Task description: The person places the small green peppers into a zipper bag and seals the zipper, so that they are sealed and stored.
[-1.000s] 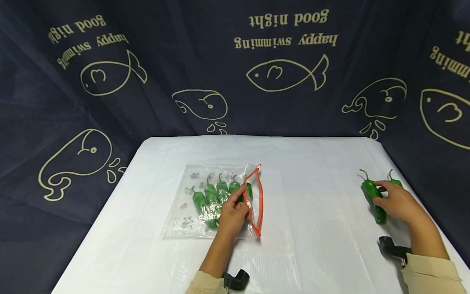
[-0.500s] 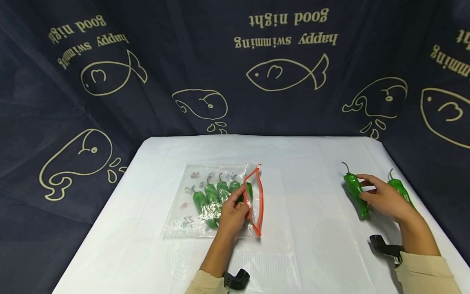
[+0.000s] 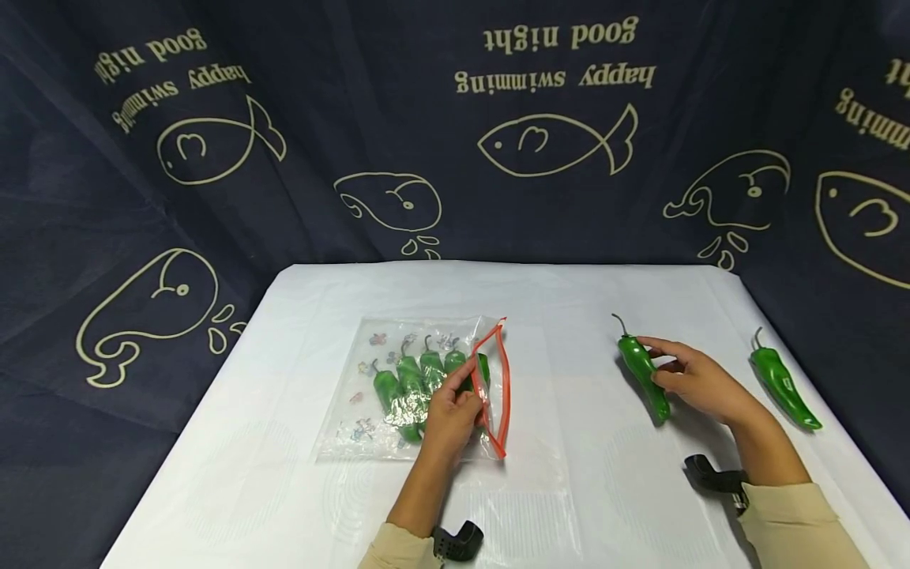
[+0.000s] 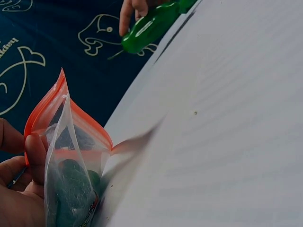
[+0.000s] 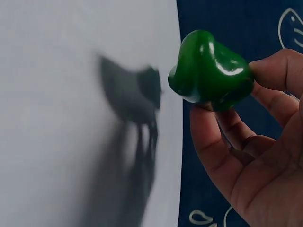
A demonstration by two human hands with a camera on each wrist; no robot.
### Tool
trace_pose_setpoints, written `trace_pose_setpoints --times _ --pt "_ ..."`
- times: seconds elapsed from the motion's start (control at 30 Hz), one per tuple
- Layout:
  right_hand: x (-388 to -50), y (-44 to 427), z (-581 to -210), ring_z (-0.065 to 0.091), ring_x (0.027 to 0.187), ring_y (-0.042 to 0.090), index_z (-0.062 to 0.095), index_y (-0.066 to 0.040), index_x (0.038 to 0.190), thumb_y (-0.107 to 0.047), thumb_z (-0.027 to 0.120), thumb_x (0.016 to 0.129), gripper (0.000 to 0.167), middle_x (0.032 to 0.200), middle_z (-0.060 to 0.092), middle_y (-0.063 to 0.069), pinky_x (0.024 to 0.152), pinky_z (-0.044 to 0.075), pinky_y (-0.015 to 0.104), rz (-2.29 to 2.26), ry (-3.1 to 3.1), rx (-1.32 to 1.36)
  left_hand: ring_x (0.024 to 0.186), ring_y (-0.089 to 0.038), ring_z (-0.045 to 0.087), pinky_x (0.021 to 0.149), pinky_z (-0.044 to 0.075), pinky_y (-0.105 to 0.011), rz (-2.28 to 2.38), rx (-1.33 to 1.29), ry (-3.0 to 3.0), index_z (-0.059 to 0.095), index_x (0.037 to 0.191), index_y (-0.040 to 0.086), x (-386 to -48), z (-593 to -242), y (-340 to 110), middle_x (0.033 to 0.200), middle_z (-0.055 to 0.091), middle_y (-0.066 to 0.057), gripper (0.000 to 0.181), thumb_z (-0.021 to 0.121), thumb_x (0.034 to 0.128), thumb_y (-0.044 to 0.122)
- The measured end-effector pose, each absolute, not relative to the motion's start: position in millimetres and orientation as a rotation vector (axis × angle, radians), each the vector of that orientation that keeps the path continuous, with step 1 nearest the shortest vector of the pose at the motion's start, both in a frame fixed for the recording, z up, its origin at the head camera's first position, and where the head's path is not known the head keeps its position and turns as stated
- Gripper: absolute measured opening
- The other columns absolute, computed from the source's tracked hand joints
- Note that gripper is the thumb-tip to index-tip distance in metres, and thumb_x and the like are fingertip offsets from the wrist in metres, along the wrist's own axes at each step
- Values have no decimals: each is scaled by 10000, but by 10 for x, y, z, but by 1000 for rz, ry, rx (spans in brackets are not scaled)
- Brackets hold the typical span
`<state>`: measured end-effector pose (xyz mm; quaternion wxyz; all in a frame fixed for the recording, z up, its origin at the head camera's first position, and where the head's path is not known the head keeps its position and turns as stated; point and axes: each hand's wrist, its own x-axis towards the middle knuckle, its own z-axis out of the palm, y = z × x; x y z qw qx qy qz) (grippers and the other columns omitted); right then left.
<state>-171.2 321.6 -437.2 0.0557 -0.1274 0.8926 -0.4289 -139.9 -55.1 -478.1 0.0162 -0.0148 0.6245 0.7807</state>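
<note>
A clear zip bag [image 3: 341,431] with a red zip edge lies left of the table's middle, several green peppers [image 3: 410,375] inside it. My left hand [image 3: 449,415] pinches the near layer of the bag at its mouth, which gapes toward the right. In the left wrist view the red zip edge [image 4: 90,125] stands parted beside the fingers. My right hand [image 3: 700,383] grips a green pepper [image 3: 643,375] between thumb and fingers, held above the table as its shadow in the right wrist view shows. There the pepper [image 5: 208,71] appears end-on.
Another green pepper [image 3: 782,387] lies near the table's right edge. The white table [image 3: 569,300] is backed by a dark curtain [image 3: 554,213] with fish drawings. A black wrist camera [image 3: 714,478] sits on my right wrist, another wrist camera [image 3: 458,541] on my left.
My right hand has lifted one pepper from beside the other and carried it left, leaving the second pepper in full view. My left hand and the bag have stayed put.
</note>
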Motion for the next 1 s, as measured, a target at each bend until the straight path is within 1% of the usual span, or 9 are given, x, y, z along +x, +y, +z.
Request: trace_pose_setpoints --times 0.17,0.3,0.47,0.73,1.0 --pt "-1721 3037 -4326 558 1040 327 456 -27 1469 0 597 924 564 1313 515 252 695 528 295 -1292 2688 -450 568 -80 482 507 452 -189 2427 -48 1949 521 1438 58 -1398 -4777 -548 609 465 7 646 500 817 -118" --pt "-1730 2911 -4309 565 1055 361 467 -51 1468 4 601 915 571 1315 512 255 722 527 306 -1278 2668 -474 573 -81 481 509 448 -188 2431 -47 1938 526 1436 67 -1398 -4776 -550 615 467 6 644 494 821 -125" --pt "-1752 2759 -4316 575 1031 332 491 -71 1455 6 608 902 571 1305 518 238 718 526 318 -1273 2638 -487 576 -79 486 507 455 -187 2433 -54 1934 537 1429 75 -1393 -4775 -552 622 472 6 640 492 823 -126" --pt "-1793 2518 -4351 584 991 271 518 -93 1434 26 589 883 568 1305 534 173 717 519 310 -1299 2558 -535 579 -80 488 508 454 -182 2430 -50 1932 530 1434 72 -1387 -4763 -550 638 492 -8 646 490 822 -132" --pt "-1816 2286 -4380 596 967 241 557 -136 1405 -9 606 870 552 1249 567 155 759 512 366 -1258 2543 -566 578 -79 491 506 463 -182 2434 -46 1940 533 1432 73 -1391 -4759 -550 650 491 -10 637 487 830 -130"
